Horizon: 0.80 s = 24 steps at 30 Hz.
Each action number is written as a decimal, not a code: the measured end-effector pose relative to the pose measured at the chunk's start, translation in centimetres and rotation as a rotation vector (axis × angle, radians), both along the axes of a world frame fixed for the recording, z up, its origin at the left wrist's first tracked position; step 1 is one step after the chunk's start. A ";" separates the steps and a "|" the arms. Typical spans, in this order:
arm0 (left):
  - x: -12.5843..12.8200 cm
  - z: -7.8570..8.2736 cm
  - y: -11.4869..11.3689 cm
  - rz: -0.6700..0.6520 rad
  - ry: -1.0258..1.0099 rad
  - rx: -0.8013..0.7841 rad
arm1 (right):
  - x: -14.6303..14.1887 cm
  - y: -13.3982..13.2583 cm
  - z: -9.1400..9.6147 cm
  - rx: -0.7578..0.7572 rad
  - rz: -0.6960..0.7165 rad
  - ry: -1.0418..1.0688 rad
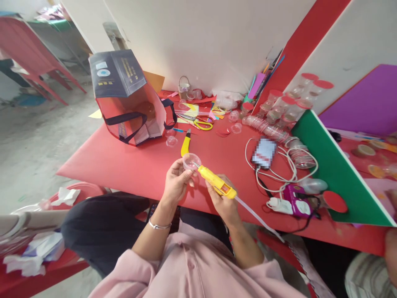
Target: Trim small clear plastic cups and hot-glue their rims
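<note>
My left hand (179, 179) holds a small clear plastic cup (191, 160) by its side, above the front of the red table. In my right hand (223, 198) is a yellow glue gun (217, 182), its metal tip pointing at the cup's opening. A long translucent stick (257, 217) runs out of the glue gun's back. Whether the tip touches the cup, I cannot tell. Just beyond the cup lies a yellow curved-handled knife (185, 145). Farther back are yellow-handled scissors (198, 121).
A dark paper bag (119, 78) lies open at the left. To the right are a phone (264, 152) with white cables, stacked clear cups (268, 128), red-lidded containers (290, 103), a purple power strip (297, 200) and a green divider (335, 165). Paper scraps lie behind.
</note>
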State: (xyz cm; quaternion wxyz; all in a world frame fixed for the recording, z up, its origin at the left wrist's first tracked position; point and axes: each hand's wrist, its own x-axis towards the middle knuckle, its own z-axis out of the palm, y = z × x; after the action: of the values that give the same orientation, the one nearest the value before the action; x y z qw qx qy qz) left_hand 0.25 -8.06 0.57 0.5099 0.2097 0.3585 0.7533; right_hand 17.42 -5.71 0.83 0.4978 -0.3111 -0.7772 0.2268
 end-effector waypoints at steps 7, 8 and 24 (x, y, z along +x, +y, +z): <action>0.0 0.1 -0.1 0.023 -0.003 0.019 | 0.2 0.0 -0.3 0.043 -0.042 -0.003; 0.1 0.2 -0.1 0.016 0.000 0.017 | 0.2 0.1 -0.3 0.053 -0.067 -0.008; 0.5 0.4 0.0 0.006 -0.048 0.018 | -0.1 -0.1 -0.2 0.057 0.002 0.027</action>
State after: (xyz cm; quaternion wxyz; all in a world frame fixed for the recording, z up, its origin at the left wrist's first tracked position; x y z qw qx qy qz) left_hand 0.79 -8.02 1.00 0.5140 0.1950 0.3401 0.7629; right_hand 17.30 -5.78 0.67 0.5167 -0.2929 -0.7768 0.2091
